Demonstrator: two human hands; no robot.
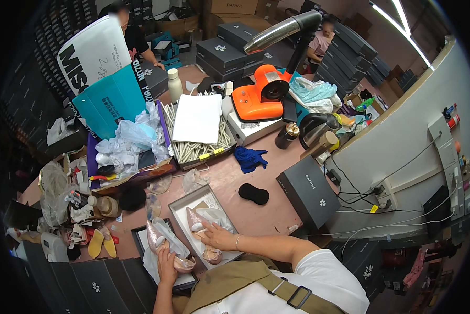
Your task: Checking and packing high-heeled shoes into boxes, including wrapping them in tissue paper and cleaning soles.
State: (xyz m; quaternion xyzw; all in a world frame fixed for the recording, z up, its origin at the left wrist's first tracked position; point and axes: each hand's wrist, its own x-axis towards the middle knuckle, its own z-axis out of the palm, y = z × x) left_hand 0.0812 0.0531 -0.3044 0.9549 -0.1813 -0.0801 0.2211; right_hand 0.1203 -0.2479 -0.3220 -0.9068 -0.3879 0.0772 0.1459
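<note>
My left hand grips a glittery pink shoe at its heel end, holding it over a dark box lid near the table's front edge. My right hand lies flat with fingers spread on white tissue paper and a second pink shoe inside an open grey shoe box. That shoe lies with its pointed toe toward the far end of the box. The two boxes sit side by side, touching.
A closed black shoe box, a black pad and a blue cloth lie to the right. Behind stand a tray of white sticks, an orange device and a lamp. Dark boxes stack at front left. Two people work at the back.
</note>
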